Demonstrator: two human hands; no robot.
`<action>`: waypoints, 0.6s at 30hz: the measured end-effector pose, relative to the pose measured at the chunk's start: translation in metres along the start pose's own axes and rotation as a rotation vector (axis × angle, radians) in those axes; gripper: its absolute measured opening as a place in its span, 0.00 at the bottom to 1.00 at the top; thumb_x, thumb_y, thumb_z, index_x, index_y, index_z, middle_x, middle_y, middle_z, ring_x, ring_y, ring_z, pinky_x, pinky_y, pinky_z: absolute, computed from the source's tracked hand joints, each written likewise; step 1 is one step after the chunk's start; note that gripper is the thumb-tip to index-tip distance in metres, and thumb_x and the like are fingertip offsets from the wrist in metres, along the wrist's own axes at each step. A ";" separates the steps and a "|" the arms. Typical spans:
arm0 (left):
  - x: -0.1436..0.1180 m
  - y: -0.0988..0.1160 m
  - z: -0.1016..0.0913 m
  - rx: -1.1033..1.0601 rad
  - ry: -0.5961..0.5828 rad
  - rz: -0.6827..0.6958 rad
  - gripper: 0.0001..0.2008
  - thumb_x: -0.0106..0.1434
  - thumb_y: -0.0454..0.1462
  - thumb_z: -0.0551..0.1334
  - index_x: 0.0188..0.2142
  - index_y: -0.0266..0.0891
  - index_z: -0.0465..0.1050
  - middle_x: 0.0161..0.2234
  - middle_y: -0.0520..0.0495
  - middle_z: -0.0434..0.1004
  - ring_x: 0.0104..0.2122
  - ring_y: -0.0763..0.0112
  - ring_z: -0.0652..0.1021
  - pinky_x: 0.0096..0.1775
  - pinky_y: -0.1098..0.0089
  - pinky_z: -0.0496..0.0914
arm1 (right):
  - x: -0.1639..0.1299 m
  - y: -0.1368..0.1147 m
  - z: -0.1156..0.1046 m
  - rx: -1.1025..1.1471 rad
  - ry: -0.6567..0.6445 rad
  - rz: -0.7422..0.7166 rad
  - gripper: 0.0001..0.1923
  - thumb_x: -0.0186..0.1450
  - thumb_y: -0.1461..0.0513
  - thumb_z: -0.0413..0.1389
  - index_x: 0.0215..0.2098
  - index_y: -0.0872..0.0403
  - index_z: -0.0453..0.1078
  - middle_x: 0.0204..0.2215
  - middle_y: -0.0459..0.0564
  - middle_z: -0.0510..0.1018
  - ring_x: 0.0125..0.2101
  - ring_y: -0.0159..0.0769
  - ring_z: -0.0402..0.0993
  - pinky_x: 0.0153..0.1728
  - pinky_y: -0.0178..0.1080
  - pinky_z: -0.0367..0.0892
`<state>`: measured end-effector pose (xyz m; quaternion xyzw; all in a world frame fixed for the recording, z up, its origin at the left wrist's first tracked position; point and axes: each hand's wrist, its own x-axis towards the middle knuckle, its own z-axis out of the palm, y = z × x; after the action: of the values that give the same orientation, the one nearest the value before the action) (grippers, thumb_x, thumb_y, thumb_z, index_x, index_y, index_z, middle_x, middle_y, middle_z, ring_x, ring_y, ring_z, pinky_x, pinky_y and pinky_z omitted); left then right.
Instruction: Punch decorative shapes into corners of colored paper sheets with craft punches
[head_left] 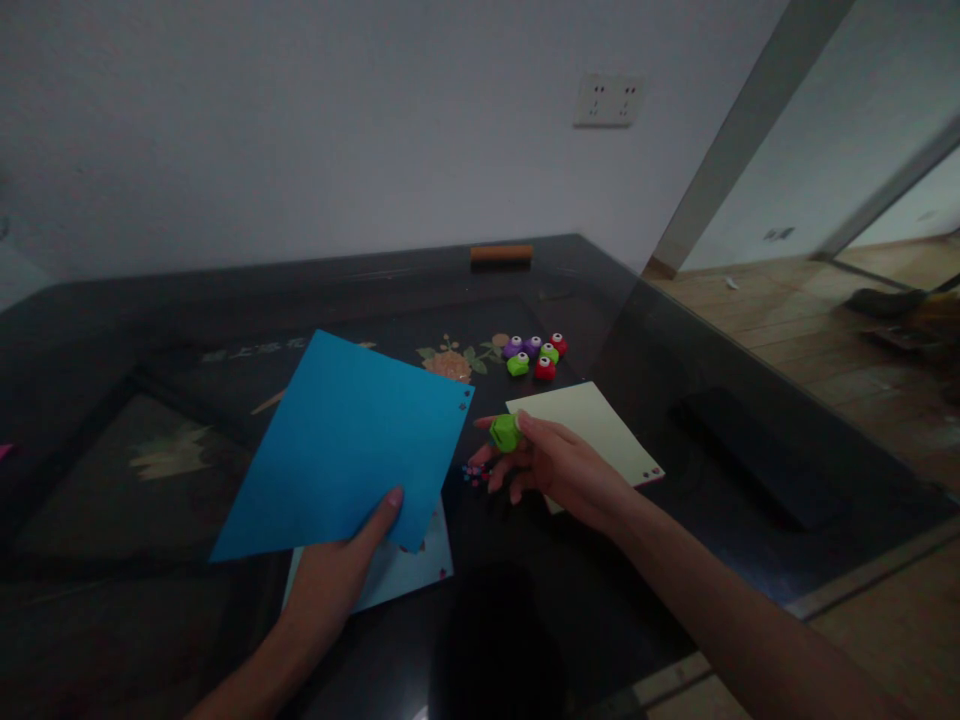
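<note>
My left hand (pixel 356 545) grips a sheet of blue paper (pixel 352 450) by its lower edge, thumb on top. Small punched shapes show at the sheet's upper right corner. Between the thumb and fingers of my right hand (pixel 547 458) is a green craft punch (pixel 505 432), held just right of the blue sheet. Beneath that hand lies a pale yellow sheet (pixel 596 425) with little marks at one corner. A small heap of coloured paper bits (pixel 475 474) sits on the table by my right fingertips. Under the blue paper, a light blue sheet (pixel 401 575) is partly hidden.
Several purple, green and red craft punches (pixel 534 356) stand grouped behind the yellow sheet. A brown roll (pixel 501 256) lies near the wall. On the right of the dark glossy table (pixel 645 340) is a long black object (pixel 757 455). A wall socket (pixel 608 101) is above.
</note>
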<state>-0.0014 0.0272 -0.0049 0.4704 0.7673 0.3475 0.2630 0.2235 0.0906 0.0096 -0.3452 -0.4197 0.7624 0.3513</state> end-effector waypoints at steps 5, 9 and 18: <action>0.000 0.000 0.003 -0.063 0.014 -0.038 0.24 0.52 0.50 0.61 0.46 0.40 0.72 0.49 0.41 0.75 0.58 0.50 0.64 0.61 0.51 0.50 | 0.003 0.001 -0.003 0.036 0.001 0.039 0.25 0.68 0.48 0.40 0.48 0.56 0.66 0.35 0.55 0.78 0.28 0.33 0.74 0.23 0.34 0.65; 0.000 -0.001 0.003 -0.081 -0.012 -0.042 0.27 0.52 0.50 0.60 0.47 0.35 0.71 0.51 0.37 0.72 0.57 0.50 0.65 0.61 0.54 0.51 | 0.002 0.002 -0.002 -0.152 0.037 -0.057 0.24 0.68 0.47 0.40 0.45 0.56 0.66 0.35 0.55 0.77 0.31 0.36 0.73 0.27 0.37 0.66; -0.001 0.004 0.001 -0.087 0.009 -0.008 0.26 0.53 0.49 0.60 0.50 0.42 0.69 0.54 0.43 0.71 0.60 0.52 0.61 0.62 0.53 0.47 | 0.002 0.001 -0.008 -0.874 0.049 -0.294 0.17 0.68 0.50 0.43 0.35 0.52 0.64 0.33 0.50 0.73 0.35 0.37 0.67 0.39 0.40 0.61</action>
<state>0.0020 0.0278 -0.0025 0.4536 0.7546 0.3818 0.2811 0.2287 0.0948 0.0048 -0.4158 -0.7379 0.4474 0.2871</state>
